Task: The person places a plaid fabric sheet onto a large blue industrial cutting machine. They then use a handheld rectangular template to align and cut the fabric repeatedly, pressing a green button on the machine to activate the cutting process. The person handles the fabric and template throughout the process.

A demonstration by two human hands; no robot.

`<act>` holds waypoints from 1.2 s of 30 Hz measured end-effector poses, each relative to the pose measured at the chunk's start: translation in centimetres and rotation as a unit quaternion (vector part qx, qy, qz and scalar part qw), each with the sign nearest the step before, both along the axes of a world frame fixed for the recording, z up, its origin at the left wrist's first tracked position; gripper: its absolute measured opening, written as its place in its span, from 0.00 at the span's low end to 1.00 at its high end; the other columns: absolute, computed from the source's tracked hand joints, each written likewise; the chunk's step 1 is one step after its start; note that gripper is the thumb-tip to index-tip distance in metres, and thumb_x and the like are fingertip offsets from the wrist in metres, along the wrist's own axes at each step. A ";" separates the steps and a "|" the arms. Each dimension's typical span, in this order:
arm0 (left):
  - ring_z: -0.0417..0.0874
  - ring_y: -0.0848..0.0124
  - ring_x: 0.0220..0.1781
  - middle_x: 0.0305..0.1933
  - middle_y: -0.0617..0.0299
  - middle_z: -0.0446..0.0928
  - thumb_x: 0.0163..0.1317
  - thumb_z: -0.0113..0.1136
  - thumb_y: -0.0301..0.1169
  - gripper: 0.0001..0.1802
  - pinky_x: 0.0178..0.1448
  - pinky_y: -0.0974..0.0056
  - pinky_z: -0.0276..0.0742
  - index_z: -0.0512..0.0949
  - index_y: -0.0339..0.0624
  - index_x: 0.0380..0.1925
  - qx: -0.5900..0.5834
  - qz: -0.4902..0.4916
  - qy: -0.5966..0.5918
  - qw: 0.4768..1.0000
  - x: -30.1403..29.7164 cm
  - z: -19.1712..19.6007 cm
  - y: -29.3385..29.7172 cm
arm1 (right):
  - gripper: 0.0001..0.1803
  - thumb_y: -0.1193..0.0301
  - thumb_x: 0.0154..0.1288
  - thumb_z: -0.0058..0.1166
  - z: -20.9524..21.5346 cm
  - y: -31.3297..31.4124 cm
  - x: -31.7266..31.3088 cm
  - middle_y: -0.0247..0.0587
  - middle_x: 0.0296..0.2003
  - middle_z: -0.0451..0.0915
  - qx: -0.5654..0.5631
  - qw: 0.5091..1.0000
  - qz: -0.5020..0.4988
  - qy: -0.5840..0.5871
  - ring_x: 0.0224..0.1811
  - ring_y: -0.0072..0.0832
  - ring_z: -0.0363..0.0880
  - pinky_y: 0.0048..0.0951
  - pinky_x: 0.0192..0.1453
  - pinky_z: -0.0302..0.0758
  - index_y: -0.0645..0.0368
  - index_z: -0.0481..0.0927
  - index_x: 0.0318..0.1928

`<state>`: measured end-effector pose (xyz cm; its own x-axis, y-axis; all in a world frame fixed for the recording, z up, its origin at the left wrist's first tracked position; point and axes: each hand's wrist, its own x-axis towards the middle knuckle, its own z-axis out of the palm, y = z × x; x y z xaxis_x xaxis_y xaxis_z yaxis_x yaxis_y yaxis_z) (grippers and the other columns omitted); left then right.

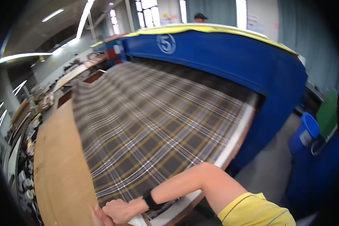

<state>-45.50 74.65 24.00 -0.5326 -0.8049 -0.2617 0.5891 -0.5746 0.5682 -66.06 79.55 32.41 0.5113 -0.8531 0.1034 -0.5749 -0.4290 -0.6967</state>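
Note:
A wide sheet of plaid fabric [147, 128], brown with white and mustard lines, lies over a long table. My right hand [118, 211] is at its near left corner, fingers curled in; whatever is between them is hidden. A black band [150, 199] circles that wrist, and the arm reaches across the fabric's near end. Close against the right hand is my left hand [97, 216], smeared by motion and cut by the lower edge, so its fingers are unclear. Soft ripples run along the fabric's left side.
A large blue machine [214, 56] spans the far side, with the fabric's far edge by its dark opening. Left of the fabric is a bare brown board [60, 165]. A blue bin [309, 126] stands at right. Behind the machine, a person's dark cap [200, 16] shows.

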 end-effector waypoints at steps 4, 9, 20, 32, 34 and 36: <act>0.72 0.57 0.67 0.67 0.46 0.68 0.70 0.55 0.35 0.34 0.68 0.52 0.70 0.56 0.40 0.73 -0.093 0.011 -0.194 0.977 -0.3 -0.4 -0.4 | 0.13 0.67 0.62 0.51 -10.9 -1.4 6.4 0.55 0.31 0.85 -0.008 1.000 -0.006 -0.001 0.37 0.48 0.85 0.50 0.40 0.80 0.62 0.84 0.29; 0.69 0.61 0.69 0.72 0.48 0.61 0.68 0.59 0.30 0.41 0.68 0.54 0.71 0.50 0.41 0.75 -0.212 -0.012 -0.353 0.911 -0.4 -1.8 -0.1 | 0.05 0.73 0.51 0.55 -0.8 3.2 -4.7 0.47 0.25 0.83 -0.114 0.978 0.145 -0.094 0.30 0.48 0.83 0.45 0.32 0.79 0.60 0.81 0.27; 0.76 0.75 0.55 0.62 0.56 0.75 0.68 0.60 0.27 0.43 0.68 0.67 0.64 0.47 0.40 0.77 -0.185 -0.015 -0.411 0.893 -2.3 1.2 1.8 | 0.40 0.46 0.77 0.31 -8.5 11.6 -31.2 0.56 0.76 0.47 -0.009 0.822 -0.465 0.329 0.78 0.58 0.45 0.58 0.78 0.45 0.65 0.53 0.74; 0.72 0.81 0.36 0.34 0.66 0.72 0.68 0.63 0.32 0.46 0.37 0.74 0.69 0.44 0.45 0.78 -0.181 -0.007 -0.486 0.855 0.0 3.9 9.7 | 0.34 0.59 0.66 0.60 -6.1 15.0 -9.8 0.38 0.75 0.56 -0.026 0.981 -0.066 0.182 0.78 0.51 0.49 0.58 0.77 0.51 0.48 0.67 0.70; 0.78 0.76 0.46 0.45 0.58 0.77 0.67 0.64 0.32 0.48 0.46 0.72 0.76 0.43 0.45 0.78 -0.229 0.072 -0.490 0.838 -0.6 3.6 11.4 | 0.33 0.62 0.64 0.62 -6.8 15.3 -9.4 0.38 0.74 0.59 -0.027 0.981 -0.094 0.168 0.77 0.49 0.51 0.55 0.77 0.53 0.48 0.69 0.69; 0.76 0.64 0.63 0.64 0.50 0.73 0.60 0.70 0.32 0.49 0.65 0.60 0.74 0.51 0.45 0.76 -0.346 0.068 -0.579 0.735 -0.7 4.4 12.5 | 0.27 0.69 0.61 0.65 -6.9 14.8 -8.9 0.40 0.70 0.67 -0.068 0.980 -0.114 0.151 0.75 0.48 0.58 0.52 0.75 0.59 0.53 0.77 0.62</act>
<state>-46.16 87.13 28.41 -0.1771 -0.9840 0.0208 -0.4944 0.1072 0.8626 -75.01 94.32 25.54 0.3346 -0.9374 0.0967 -0.8375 -0.3428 -0.4256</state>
